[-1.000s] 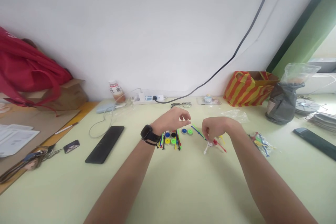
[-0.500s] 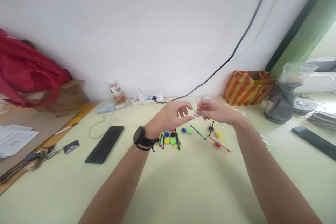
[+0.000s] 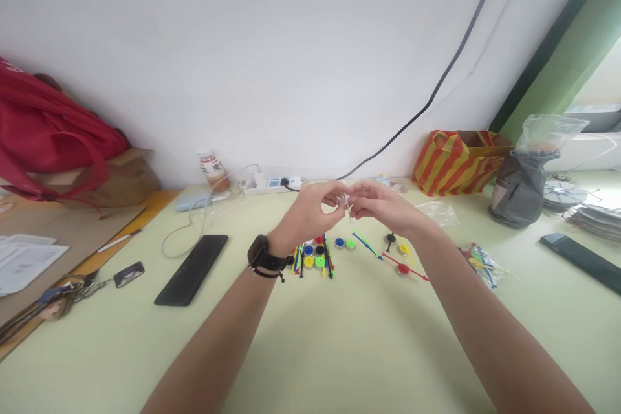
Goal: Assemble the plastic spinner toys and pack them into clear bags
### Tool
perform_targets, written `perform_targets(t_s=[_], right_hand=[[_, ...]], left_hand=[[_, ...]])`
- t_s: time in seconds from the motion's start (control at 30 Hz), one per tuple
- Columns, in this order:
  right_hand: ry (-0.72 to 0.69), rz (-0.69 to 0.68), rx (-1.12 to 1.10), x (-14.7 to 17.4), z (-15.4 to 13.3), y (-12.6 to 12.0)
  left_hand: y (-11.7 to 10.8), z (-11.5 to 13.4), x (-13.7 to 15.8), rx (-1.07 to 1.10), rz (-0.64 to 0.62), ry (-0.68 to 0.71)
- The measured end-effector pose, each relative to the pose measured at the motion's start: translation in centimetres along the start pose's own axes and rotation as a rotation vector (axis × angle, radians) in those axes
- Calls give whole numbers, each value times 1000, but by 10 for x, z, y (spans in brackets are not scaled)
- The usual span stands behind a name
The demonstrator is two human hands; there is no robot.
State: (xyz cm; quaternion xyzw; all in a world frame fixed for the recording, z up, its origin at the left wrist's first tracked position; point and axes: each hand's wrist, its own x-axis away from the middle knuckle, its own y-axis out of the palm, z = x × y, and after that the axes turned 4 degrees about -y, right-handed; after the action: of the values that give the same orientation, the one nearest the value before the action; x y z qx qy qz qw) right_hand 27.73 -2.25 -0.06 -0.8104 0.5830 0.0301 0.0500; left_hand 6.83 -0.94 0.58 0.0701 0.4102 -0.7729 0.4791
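Above the table, the fingertips of my left hand [image 3: 310,210] and my right hand [image 3: 381,207] meet around a small whitish, clear piece [image 3: 346,200]. Both hands pinch it; its exact shape is partly hidden by the fingers. Below my left hand lies a cluster of coloured discs and plastic arrows, among them a yellow disc [image 3: 309,262] and a blue disc [image 3: 309,250]. Crossed blue and green arrows [image 3: 367,245] lie under my right hand. Near my right forearm are a red disc [image 3: 402,269] with a red arrow, a black disc [image 3: 390,239] and a yellow disc [image 3: 403,250].
A black phone [image 3: 193,270] and keys lie on the left. Behind are a bottle [image 3: 214,171] and a power strip [image 3: 272,185] with a black cable. On the right are a clear bag of coloured parts [image 3: 482,264], a striped bag [image 3: 453,165] and a grey pouch [image 3: 520,187].
My hands have come together and moved slightly left. My left fingers, apart before, now close on the small whitish piece that my right hand was holding.
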Motion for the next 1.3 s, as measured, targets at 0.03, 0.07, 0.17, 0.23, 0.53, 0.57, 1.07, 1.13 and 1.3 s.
perform_targets(t_s=[0.03,0.07,0.17,0.23,0.53,0.57,1.07,1.13,1.3], right_hand=[[5,12,-23,0,1,0],[10,18,-44,-1,3,-1],[21,-17,-59,-1,5,-2],[16,-50,-6,0,3,0],[75,-23,677,3,12,1],[120,-51,777,1,16,-3],[371,-306,1079,0,35,-37],[426,-390,1072,6,24,-45],[694,-533,1103,14,9,-47]], left_hand=[[0,0,0,11,-4,5],[0,0,0,18,-7,9],[2,0,0,38,-19,7],[2,0,0,61,-42,-3],[3,-11,5,20,-256,-148],[6,-14,6,8,-303,-157],[34,-42,15,-219,-685,-184],[29,-41,14,-272,-641,-190],[23,-42,14,-356,-549,-174]])
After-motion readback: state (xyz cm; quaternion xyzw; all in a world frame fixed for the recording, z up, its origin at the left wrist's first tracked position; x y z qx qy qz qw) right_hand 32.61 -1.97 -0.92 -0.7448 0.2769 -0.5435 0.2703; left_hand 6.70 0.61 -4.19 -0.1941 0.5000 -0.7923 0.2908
